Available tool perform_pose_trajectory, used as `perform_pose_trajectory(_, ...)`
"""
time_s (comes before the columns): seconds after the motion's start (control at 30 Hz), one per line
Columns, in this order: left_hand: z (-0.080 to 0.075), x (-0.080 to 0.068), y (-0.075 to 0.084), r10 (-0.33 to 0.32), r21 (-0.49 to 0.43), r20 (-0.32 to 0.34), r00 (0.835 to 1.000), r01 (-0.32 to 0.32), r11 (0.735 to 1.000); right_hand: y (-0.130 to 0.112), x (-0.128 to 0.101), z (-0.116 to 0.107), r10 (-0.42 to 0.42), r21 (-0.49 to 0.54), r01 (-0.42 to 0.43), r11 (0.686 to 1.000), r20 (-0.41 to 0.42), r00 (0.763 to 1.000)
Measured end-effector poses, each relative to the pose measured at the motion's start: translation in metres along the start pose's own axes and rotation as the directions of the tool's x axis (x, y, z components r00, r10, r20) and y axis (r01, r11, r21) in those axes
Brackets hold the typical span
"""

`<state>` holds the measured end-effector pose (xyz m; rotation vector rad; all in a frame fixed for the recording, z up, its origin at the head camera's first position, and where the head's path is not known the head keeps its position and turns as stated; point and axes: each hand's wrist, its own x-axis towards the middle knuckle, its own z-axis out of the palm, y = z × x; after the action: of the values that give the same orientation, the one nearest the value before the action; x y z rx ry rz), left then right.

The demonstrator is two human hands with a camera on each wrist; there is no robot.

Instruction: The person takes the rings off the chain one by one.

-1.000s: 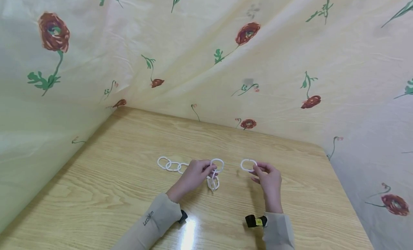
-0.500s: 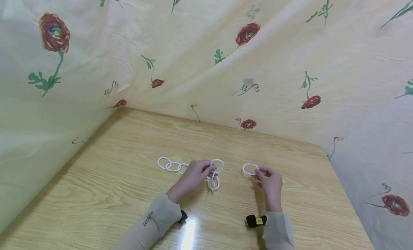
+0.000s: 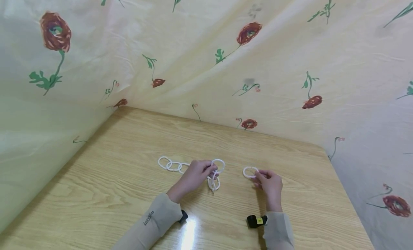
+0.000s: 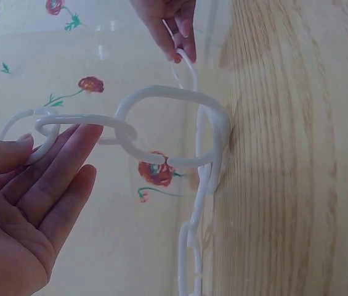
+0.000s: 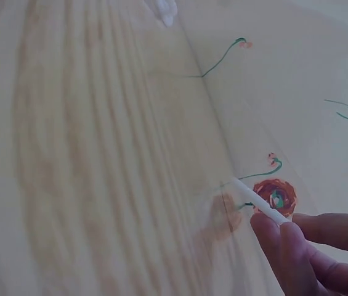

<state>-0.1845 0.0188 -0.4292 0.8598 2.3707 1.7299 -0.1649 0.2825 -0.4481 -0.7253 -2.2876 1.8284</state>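
The left hand point(image 3: 193, 176) is curled at the middle of a white link chain point(image 3: 174, 166), whose raised part is pinched between thumb and fingers; in the left wrist view the fingers point(image 4: 69, 160) are seen lying loosely extended under the links, with one link caught at the thumb. From that grip one end of the chain is draped down into a small heap on the bench point(image 3: 106, 192) just in front of the hand, while the other end is laid flat across the wood toward the left. The right hand point(image 3: 271, 183) is held a little apart to the right, and a single loose white link point(image 3: 250, 171) is pinched at its fingertips point(image 5: 272, 231), lifted just above the bench surface. Both wrists are covered by beige sleeves point(image 3: 151, 221). The bench is backed on two sides by a pale floral cloth point(image 3: 226, 63).
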Motion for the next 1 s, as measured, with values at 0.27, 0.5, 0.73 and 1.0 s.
perform_pose_trajectory(0.27,0.0035,-0.0007,0.0023,0.029,0.041,0.007,1.0,-0.03,0.999,0.0018,0.0032,-0.0031,0.043,-0.037,-0.041,0.998,0.058,0.997)
perform_pose_trajectory(0.5,0.004,-0.0016,0.0023,0.02,0.024,0.011,1.0,-0.02,1.0,0.0013,0.0025,-0.0042,0.056,-0.106,-0.046,0.993,0.099,0.993)
perform_pose_trajectory(0.73,0.0057,-0.0014,0.0004,0.027,0.033,0.014,1.0,-0.028,0.999,0.0004,0.004,-0.0061,0.062,-0.13,-0.048,0.99,0.103,0.993)
perform_pose_trajectory(1.0,0.007,-0.0005,-0.0001,0.052,0.054,0.006,0.999,-0.052,0.997,0.0015,0.0062,-0.0089,0.036,-0.243,-0.011,0.97,0.097,0.995)
